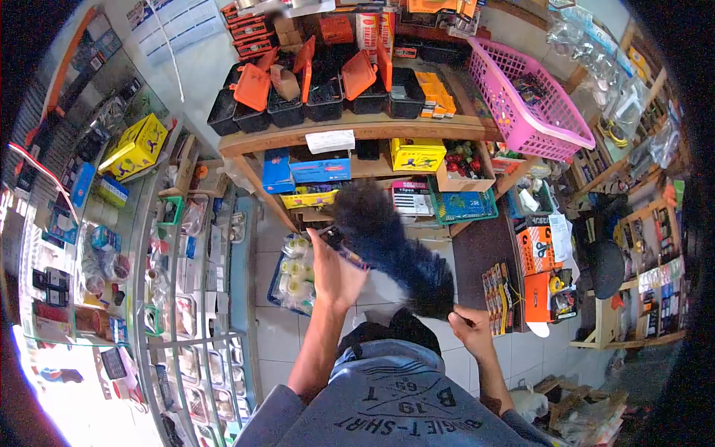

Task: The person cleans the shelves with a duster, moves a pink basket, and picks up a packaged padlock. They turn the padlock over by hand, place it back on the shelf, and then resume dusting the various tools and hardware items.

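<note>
My right hand (471, 328) is closed around the handle end of a feather duster with dark, bluish-black plumes (398, 249). The duster slants up and left in front of me, and its fluffy tip is blurred by the lower shelf. My left hand (337, 274) is raised beside the plumes, thumb up and spread from the fingers. The fingertips are partly lost against dark items behind them, and I see nothing clearly gripped. A yellow box (309, 198) and a white-and-black box (412, 198) lie near the duster's tip.
Black bins (325, 100) with orange lids line the wooden shelf (357, 132). A pink basket (547, 134) juts out at right. A glass cabinet (197, 298) stands at left. Below my left hand, a crate of bottles (287, 279) sits on the tiled floor (277, 325).
</note>
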Demonstrator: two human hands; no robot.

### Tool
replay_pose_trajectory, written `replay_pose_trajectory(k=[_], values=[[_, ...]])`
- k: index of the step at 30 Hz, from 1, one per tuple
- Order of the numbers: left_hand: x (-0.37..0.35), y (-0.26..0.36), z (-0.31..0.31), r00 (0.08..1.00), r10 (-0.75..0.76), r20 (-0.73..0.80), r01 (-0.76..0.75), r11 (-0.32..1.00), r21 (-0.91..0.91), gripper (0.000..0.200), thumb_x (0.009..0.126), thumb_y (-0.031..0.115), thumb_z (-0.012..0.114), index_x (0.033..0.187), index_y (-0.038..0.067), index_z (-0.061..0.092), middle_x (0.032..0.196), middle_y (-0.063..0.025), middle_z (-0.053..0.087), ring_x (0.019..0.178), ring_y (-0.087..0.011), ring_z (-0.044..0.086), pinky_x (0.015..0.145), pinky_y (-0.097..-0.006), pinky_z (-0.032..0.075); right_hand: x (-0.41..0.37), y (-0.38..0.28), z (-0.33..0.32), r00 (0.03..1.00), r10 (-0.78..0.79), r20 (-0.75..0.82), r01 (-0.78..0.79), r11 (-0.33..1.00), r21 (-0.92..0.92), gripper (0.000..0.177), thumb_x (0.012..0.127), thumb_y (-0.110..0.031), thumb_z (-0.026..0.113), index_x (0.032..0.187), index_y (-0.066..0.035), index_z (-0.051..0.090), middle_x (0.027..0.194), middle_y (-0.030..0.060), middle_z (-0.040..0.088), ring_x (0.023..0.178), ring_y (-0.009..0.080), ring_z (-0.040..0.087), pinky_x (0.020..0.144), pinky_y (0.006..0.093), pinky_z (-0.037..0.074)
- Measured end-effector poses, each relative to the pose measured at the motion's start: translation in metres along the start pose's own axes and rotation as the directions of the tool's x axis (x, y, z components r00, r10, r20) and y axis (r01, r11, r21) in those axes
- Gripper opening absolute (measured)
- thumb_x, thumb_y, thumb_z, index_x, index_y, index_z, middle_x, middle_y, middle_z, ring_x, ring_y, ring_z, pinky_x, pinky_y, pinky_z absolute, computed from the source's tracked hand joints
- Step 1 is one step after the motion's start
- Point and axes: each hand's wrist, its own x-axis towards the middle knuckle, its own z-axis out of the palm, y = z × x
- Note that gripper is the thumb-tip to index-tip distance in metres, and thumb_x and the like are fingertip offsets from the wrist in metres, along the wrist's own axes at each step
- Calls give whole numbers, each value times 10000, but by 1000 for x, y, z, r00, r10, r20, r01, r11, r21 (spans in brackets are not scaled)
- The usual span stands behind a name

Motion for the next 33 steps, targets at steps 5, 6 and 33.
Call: replay_pose_trajectory(k=[5,6,33], values=[[17,5,-24,998,17,56,-18,1000,22,332,970,473,476,1037,152,531,891,-6,545,811,-169,530,742,-335,429,-10,4,4,998,55,-1,-52,943,330,280,915,-108,607,665,-19,517,579,-16,470,465,50,391,406,236,289],[18,11,-26,998,-9,62,5,997,74,307,975,453,480,1017,154,530,883,5,547,781,-160,529,715,-321,433,-10,-2,2,999,33,15,-36,953,302,297,915,-112,604,651,-20,503,576,-13,468,472,55,397,415,240,296],[127,-142,-6,961,160,226,-184,979,88,614,929,525,392,1316,60,494,1185,-127,598,1102,-317,562,951,-511,436,116,61,-173,902,-51,428,104,989,-101,248,948,-212,595,1053,8,637,777,49,630,751,62,520,681,246,461]])
